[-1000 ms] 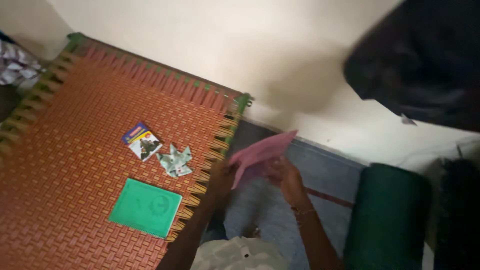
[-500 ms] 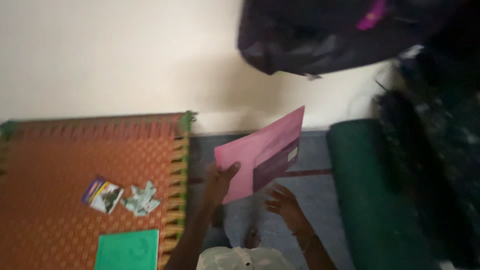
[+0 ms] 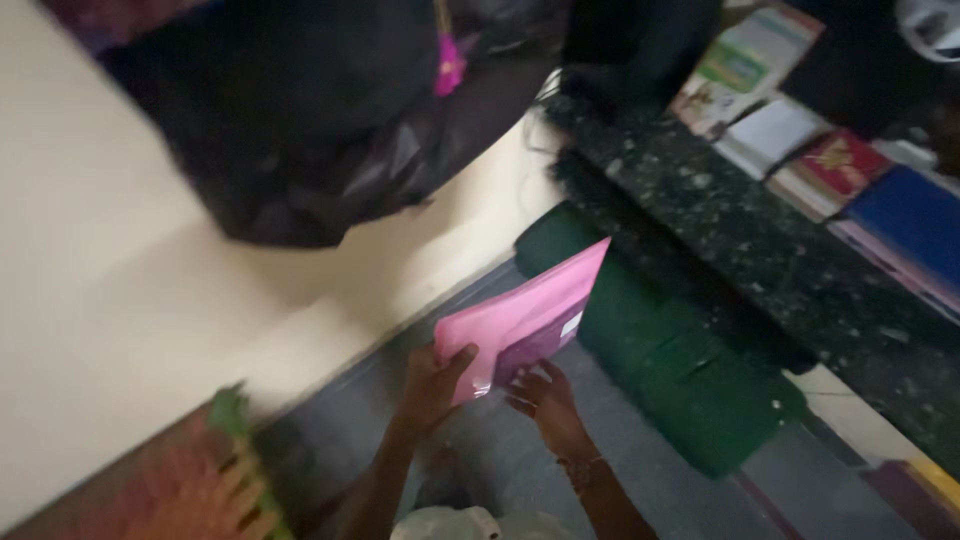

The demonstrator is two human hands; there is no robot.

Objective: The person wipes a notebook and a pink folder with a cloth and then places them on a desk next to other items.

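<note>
Pink folder (image 3: 525, 320) pinched at lower corner by left hand (image 3: 432, 385); right hand (image 3: 540, 392) seemingly spread, fingers beneath its edge

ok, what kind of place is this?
Likely a room in a home: a dark stone shelf stacked with books, a woven mat on the floor, and a black bag hanging against a plain wall.

This is looking like a room in a home. At the upper right of the frame, books (image 3: 800, 130) are lying stacked on a dark speckled stone shelf (image 3: 760, 250), while a woven orange mat (image 3: 170, 490) is showing at the lower left against a plain cream wall (image 3: 110, 270). A rolled green mat (image 3: 650, 350) is lying on the grey floor (image 3: 520, 470) at centre right, and a black bag (image 3: 300, 110) is hanging at the top.
</note>
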